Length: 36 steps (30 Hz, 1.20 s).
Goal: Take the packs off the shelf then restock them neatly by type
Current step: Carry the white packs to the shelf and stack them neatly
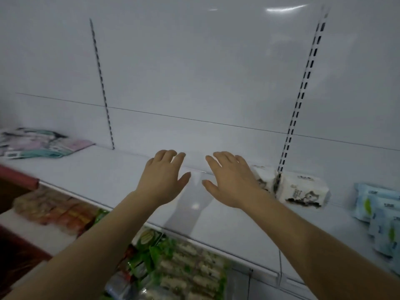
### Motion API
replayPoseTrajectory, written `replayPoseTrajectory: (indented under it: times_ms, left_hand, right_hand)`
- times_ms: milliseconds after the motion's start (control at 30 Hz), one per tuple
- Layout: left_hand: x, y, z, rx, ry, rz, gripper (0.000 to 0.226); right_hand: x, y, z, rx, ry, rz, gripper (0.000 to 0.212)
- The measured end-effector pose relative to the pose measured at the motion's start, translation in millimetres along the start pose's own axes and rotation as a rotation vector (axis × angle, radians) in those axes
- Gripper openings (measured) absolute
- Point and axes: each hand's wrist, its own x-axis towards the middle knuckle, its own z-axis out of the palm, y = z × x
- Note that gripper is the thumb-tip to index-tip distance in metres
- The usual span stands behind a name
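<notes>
My left hand (163,177) and my right hand (229,180) reach out side by side over the bare middle of the white shelf (104,172), fingers spread, holding nothing. A clear plastic divider (192,204) lies between them. Just right of my right hand stand two white tissue packs with black drawings (303,190), the nearer one partly hidden by my hand. Light blue wipe packs (377,215) lie at the far right of the shelf. Flat pink and teal packs (41,142) lie at the shelf's far left.
Slotted uprights (300,92) run up the white back panel. Below the shelf's front edge, a lower shelf holds green snack packs (173,263) and orange-red packs (58,211). A red shelf edge (19,176) shows at left.
</notes>
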Motion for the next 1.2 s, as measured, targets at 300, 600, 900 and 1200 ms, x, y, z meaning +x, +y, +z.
replayPoseTrajectory:
  times_ms: [300,600,900,1200]
  left_hand:
    - [-97,-146,-71,0.115,-0.031,-0.255,0.063]
    - [-241,-285,-136,0.173,-0.079,-0.565,0.06]
    - [-345,-405,-133,0.23,-0.159,-0.824,0.064]
    - [-385,-535,-66,0.232,-0.329,-1.011,0.069]
  right_hand:
    - [62,-174,-11,0.084,0.02,-0.236,0.069]
    - [90,-392,-2,0.195,0.028,-0.521,0.065]
    - [125,-567,54,0.275,-0.043,-0.763,0.072]
    - [205,-684,167,0.338,-0.218,-0.911,0.071]
